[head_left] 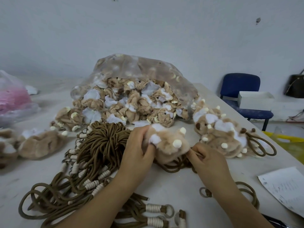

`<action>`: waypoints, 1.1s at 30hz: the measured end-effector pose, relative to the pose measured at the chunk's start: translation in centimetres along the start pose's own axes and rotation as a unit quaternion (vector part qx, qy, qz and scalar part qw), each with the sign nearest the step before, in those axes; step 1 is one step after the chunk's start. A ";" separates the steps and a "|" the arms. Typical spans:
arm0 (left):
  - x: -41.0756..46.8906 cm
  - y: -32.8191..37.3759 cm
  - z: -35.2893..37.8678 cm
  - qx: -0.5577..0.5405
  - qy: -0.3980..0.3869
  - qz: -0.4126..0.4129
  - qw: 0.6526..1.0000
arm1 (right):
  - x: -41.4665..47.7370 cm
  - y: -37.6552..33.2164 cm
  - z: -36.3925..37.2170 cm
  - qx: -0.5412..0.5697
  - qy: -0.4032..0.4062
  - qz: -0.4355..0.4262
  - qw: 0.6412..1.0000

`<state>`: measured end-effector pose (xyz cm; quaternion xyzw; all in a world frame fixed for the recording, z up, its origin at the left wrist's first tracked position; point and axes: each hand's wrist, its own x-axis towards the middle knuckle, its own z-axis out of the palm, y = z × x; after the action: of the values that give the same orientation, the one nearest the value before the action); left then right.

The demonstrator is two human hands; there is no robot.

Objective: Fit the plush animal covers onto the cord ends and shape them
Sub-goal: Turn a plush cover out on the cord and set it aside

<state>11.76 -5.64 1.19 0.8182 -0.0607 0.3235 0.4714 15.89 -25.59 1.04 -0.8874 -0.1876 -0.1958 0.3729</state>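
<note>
At a pale table (181, 191) against a white wall (164, 30), with a blue chair (241, 89) at right, a clear bag (131, 71) spills tan plush pieces beside a bundle of brown cords (102, 142). Mid-table, the cover (167, 142), tan fur with white patches and cream nubs, sits between both hands. The left hand (138, 148) grips its left side with curled fingers, while the right hand (209, 160) pinches its lower right edge.
</note>
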 end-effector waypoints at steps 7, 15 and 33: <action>0.1 0.0 0.2 -0.075 -0.069 -0.055 0.993 | -0.1 -0.2 0.0 0.036 -0.007 0.009 0.999; -0.1 0.9 0.5 -0.036 -0.036 -0.065 0.997 | 0.0 -0.5 0.3 -0.016 0.006 -0.017 1.000; -0.2 1.2 0.2 -0.086 -0.031 -0.145 0.985 | 0.0 -0.7 0.1 0.061 -0.041 0.018 0.997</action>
<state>11.24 -6.55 1.91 0.7842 0.0164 0.2201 0.5800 15.55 -25.10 1.34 -0.8732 -0.1986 -0.1409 0.4221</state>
